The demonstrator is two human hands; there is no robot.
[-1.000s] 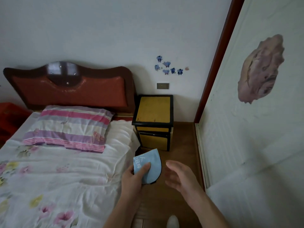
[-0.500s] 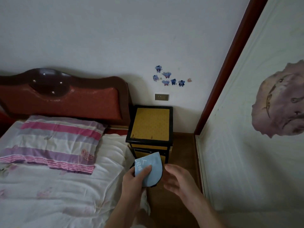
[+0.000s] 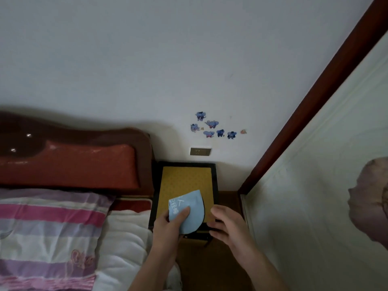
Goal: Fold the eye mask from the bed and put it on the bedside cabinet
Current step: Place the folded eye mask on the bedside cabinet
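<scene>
The thumb of the left hand (image 3: 168,225) lies across the face of the folded light-blue fabric eye mask with white lettering and a dark edge (image 3: 189,211), pinching it against fingers hidden behind the cloth. The fingers of the right hand (image 3: 228,223) are loosely curled and apart, holding nothing, just beside the mask's rounded right edge; contact there cannot be confirmed.

Change noted: a second ago the mask was held over the wooden floor, short of the black-framed bedside cabinet with a yellow top panel (image 3: 184,181). The view has since closed in, and the mask now overlaps the front right part of that panel. It is still in the hand and not yet laid down; whether it touches the surface cannot be told.

Assessment: the fold appears complete, and the carry from the bed with white floral bedding (image 3: 126,238) is nearly finished. Only lowering and release seem outstanding.

Pose: the left wrist is raised with the forearm rising from the bottom edge of view beside the bed's right edge. The right forearm enters from the lower right, palm turned inward towards the mask.
</scene>
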